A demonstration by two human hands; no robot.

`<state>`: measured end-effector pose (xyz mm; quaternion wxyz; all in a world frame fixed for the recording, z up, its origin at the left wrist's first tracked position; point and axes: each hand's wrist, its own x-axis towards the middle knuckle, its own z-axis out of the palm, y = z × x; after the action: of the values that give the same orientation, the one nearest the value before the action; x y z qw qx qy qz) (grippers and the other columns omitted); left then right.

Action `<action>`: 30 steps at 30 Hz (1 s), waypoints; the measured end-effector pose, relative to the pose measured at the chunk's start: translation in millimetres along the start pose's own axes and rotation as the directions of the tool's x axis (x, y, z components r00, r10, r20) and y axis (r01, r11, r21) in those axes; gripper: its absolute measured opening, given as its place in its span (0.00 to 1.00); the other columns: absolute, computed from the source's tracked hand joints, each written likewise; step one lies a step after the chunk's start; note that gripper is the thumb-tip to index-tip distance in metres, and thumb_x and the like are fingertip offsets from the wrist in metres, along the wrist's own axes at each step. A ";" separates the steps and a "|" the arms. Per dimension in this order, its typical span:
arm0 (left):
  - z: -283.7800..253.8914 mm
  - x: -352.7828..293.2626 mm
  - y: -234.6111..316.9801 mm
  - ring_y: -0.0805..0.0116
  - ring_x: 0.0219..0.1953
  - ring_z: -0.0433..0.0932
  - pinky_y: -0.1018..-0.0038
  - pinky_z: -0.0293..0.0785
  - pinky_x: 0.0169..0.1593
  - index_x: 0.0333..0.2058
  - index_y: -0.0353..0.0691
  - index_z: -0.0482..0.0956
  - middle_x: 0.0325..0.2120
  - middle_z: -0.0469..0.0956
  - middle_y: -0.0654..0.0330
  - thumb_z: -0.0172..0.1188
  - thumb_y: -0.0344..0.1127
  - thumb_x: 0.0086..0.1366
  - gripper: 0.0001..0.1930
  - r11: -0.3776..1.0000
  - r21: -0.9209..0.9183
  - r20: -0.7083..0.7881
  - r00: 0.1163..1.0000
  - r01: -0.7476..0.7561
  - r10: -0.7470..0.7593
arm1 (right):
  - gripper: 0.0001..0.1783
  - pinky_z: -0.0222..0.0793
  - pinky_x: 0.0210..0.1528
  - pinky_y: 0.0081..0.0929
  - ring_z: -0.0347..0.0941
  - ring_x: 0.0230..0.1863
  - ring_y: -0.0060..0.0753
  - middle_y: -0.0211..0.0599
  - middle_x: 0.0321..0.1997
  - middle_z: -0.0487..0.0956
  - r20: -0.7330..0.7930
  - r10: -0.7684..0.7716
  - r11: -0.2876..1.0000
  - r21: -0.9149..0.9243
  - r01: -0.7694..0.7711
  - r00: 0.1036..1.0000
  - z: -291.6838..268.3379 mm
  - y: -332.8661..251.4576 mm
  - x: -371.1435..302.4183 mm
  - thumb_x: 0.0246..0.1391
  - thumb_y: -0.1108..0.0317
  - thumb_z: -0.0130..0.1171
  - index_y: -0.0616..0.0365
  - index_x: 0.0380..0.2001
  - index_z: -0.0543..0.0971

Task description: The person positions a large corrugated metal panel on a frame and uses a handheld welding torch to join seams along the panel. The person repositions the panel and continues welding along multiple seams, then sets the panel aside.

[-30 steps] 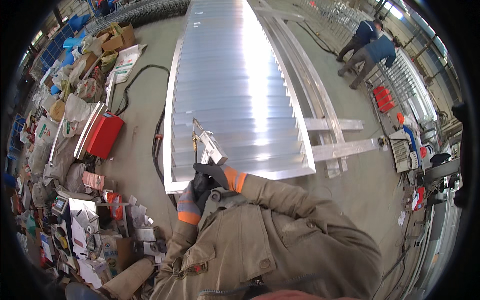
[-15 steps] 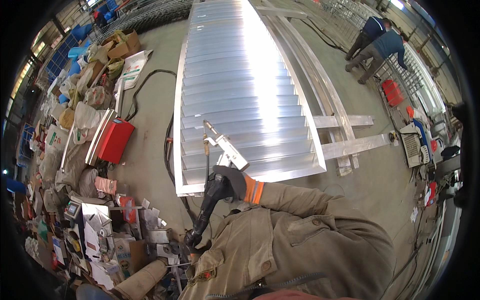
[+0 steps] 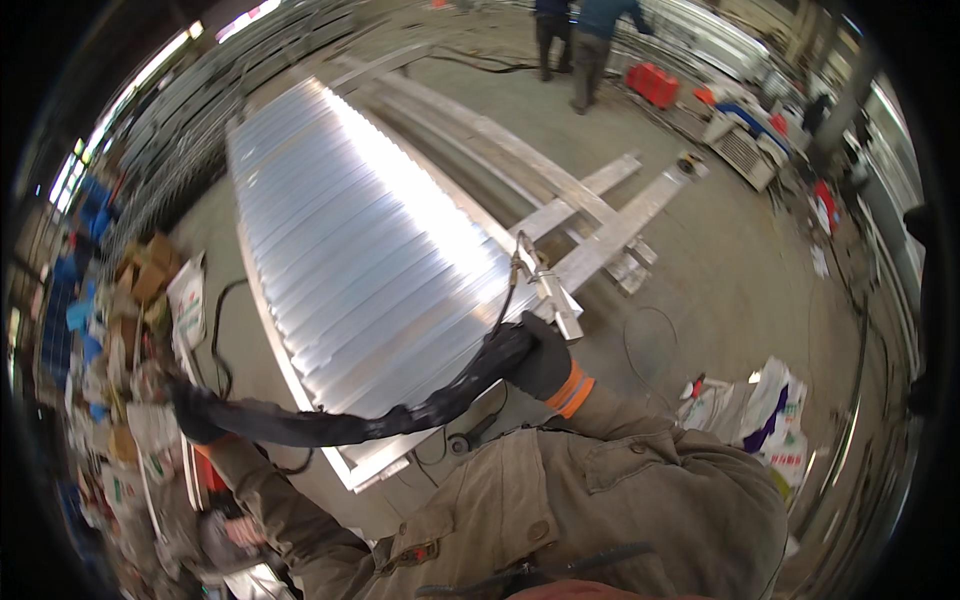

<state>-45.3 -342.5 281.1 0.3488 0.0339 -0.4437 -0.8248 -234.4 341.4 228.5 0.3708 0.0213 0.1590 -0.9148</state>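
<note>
At the near right corner of the slatted metal panel [image 3: 370, 250], the fingers of the gloved right hand [image 3: 545, 357] were closed round the base of a gun-shaped metal tool [image 3: 553, 292], its thin tip pointing away from the body. From there a black sleeved cable [image 3: 350, 430] sagged across the panel's near end to the left hand [image 3: 198, 412], which gripped it, the separate fingers lost in blur. Orange bands ringed the right cuff. Beyond the panel's right edge lay crossed metal beams [image 3: 615, 225]; farther off, two co-workers [image 3: 592, 60] stood near a red box [image 3: 652, 85].
</note>
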 end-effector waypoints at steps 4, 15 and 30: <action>236.3 79.9 -55.8 0.73 0.36 0.74 0.68 0.73 0.39 0.69 0.46 0.76 0.44 0.81 0.65 0.51 0.41 0.89 0.17 0.981 0.095 0.235 0.961 -0.170 0.144 | 0.25 0.82 0.62 0.48 0.85 0.50 0.45 0.42 0.43 0.88 -0.145 -0.349 0.937 -0.017 0.350 0.926 -34.0 -74.4 -61.6 0.75 0.46 0.60 0.61 0.46 0.85; 527.5 46.7 -445.1 0.69 0.41 0.82 0.67 0.82 0.48 0.79 0.56 0.66 0.47 0.82 0.63 0.54 0.44 0.89 0.25 0.837 -0.220 0.606 0.743 0.501 -0.285 | 0.23 0.80 0.68 0.52 0.85 0.60 0.51 0.51 0.56 0.87 -0.180 -0.729 0.681 -0.094 0.726 0.660 -187.0 -267.9 -228.7 0.77 0.52 0.60 0.63 0.56 0.84; 666.3 -87.4 -790.6 0.44 0.68 0.79 0.52 0.76 0.70 0.75 0.34 0.71 0.69 0.77 0.45 0.72 0.61 0.70 0.46 -0.191 0.963 0.167 0.978 -0.189 -0.123 | 0.19 0.82 0.67 0.50 0.84 0.63 0.47 0.45 0.56 0.86 -0.184 -0.771 0.622 -0.422 0.659 0.609 -259.6 -575.2 -279.0 0.79 0.56 0.60 0.59 0.59 0.81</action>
<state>-653.9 469.3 64.0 0.1697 0.1952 -0.9509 -0.1701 -447.0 996.3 184.2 -0.0678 0.0575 0.3592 -0.9290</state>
